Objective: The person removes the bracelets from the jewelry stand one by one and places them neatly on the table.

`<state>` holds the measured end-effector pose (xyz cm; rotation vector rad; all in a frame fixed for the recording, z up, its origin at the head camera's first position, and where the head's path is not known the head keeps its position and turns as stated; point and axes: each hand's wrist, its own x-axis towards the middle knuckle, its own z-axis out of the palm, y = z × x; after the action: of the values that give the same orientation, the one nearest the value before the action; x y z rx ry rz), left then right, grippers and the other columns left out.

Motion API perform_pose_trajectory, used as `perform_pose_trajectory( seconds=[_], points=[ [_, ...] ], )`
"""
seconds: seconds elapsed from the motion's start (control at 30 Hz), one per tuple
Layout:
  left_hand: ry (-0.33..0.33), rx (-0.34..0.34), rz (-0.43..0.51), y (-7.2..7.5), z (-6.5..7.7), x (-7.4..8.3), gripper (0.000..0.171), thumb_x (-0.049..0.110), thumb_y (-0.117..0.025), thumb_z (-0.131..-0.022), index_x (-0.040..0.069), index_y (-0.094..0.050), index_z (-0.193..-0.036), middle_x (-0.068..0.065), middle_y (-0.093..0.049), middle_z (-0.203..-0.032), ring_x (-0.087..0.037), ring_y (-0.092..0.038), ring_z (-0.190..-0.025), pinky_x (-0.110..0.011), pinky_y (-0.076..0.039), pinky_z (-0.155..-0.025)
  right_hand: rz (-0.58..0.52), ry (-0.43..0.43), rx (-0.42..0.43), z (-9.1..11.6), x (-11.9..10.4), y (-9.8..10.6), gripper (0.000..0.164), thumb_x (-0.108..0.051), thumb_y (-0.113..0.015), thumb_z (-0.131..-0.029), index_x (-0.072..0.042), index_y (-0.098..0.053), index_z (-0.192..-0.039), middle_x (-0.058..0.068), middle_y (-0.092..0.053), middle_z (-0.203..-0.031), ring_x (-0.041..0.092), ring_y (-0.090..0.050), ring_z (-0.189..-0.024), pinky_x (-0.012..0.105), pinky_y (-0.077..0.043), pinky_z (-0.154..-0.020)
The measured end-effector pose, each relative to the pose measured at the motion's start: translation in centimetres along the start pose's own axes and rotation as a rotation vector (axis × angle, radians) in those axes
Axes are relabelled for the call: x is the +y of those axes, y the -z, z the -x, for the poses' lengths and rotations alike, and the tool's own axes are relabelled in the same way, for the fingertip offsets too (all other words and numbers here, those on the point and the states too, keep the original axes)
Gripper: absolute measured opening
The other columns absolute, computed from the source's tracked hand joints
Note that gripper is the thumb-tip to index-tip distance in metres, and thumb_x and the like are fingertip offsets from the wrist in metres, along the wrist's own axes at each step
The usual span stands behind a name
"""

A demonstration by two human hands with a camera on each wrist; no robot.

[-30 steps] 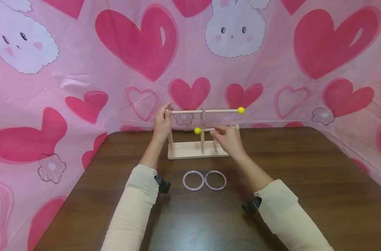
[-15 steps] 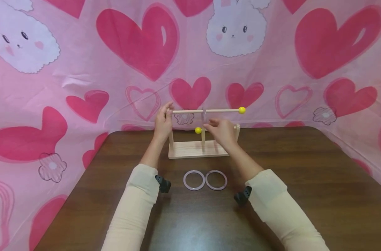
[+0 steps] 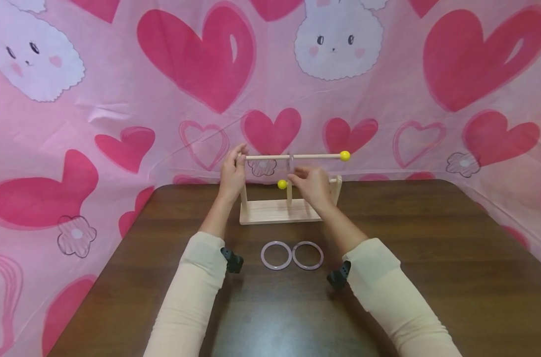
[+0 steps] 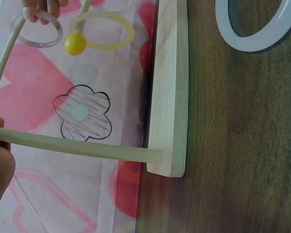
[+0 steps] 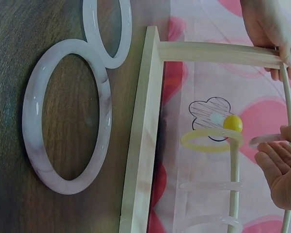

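Note:
A wooden two-armed bangle stand (image 3: 270, 212) rests on the table. My left hand (image 3: 233, 173) grips the top of its left post, where the upper rod (image 3: 317, 156) begins. Around that rod, near its middle, hangs a pale purple bangle (image 3: 291, 163). My right hand (image 3: 315, 188) pinches this bangle between thumb and fingers, as the right wrist view shows. Below, the shorter rod (image 5: 234, 170) ends in a yellow ball (image 5: 233, 123). It carries a yellow bangle (image 5: 206, 149) close to the ball and pale translucent bangles (image 5: 208, 186) farther along, partly hidden by my right hand in the head view.
Two pale purple bangles (image 3: 276, 268) lie side by side on the dark wooden table (image 3: 270, 317), in front of the stand. Another yellow ball (image 3: 345, 156) caps the upper rod's right end. A pink heart-patterned cloth (image 3: 163, 89) hangs behind the table.
My right hand has moved left and slightly up, from beside the lower rod to the bangle on the upper rod. My left hand has stayed on the post.

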<state>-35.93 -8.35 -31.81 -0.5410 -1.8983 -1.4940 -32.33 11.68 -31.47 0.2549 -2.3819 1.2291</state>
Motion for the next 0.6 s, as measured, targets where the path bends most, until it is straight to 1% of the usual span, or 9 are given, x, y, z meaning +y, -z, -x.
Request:
perform_pose_trajectory(
  seconds=[0.13,0.27,0.37,0.47,0.6],
  points=[
    [0.0,0.002,0.002,-0.02,0.01,0.08,0.031,0.001,-0.047,-0.094,-0.007,-0.051,-0.124,-0.025,-0.056,-0.112,-0.032,-0.052,-0.109,-0.034,-0.04,-0.095,-0.047,-0.01,0.013,0.07,0.08,-0.09,0.026,-0.012,-0.067,-0.084,0.002,-0.068,-0.106,0.015,-0.068,-0.098,0.024,-0.065,-0.091,0.033,-0.052,-0.075],
    [-0.01,0.001,-0.004,0.03,0.03,0.12,0.031,0.001,-0.046,-0.094,-0.007,-0.051,-0.123,-0.024,-0.056,-0.112,-0.032,-0.052,-0.108,-0.035,-0.041,-0.094,-0.033,-0.017,0.035,0.18,0.24,-0.06,0.024,-0.011,-0.065,-0.085,0.0,-0.068,-0.106,0.014,-0.067,-0.1,0.024,-0.065,-0.093,0.034,-0.052,-0.076],
    [-0.013,0.002,-0.004,0.06,0.06,0.16,0.031,0.001,-0.046,-0.094,-0.007,-0.051,-0.123,-0.024,-0.056,-0.111,-0.033,-0.052,-0.107,-0.035,-0.041,-0.094,-0.005,0.004,0.06,0.24,0.41,-0.02,0.023,-0.012,-0.065,-0.085,0.0,-0.069,-0.105,0.014,-0.067,-0.099,0.024,-0.065,-0.093,0.035,-0.051,-0.075],
    [-0.013,0.0,-0.006,0.08,0.08,0.16,0.031,0.001,-0.047,-0.094,-0.007,-0.051,-0.123,-0.024,-0.056,-0.111,-0.032,-0.052,-0.107,-0.035,-0.041,-0.094,-0.009,0.028,0.082,0.35,0.5,-0.04,0.022,-0.011,-0.065,-0.085,0.001,-0.069,-0.103,0.014,-0.067,-0.097,0.025,-0.065,-0.091,0.037,-0.051,-0.072],
    [-0.008,-0.004,-0.007,0.12,0.07,0.1,0.031,0.001,-0.046,-0.094,-0.007,-0.051,-0.124,-0.024,-0.056,-0.112,-0.032,-0.052,-0.108,-0.034,-0.04,-0.094,-0.009,0.07,0.113,0.52,0.6,-0.14,0.021,-0.01,-0.065,-0.085,0.001,-0.069,-0.103,0.014,-0.068,-0.096,0.025,-0.066,-0.089,0.037,-0.052,-0.071]
  ],
)
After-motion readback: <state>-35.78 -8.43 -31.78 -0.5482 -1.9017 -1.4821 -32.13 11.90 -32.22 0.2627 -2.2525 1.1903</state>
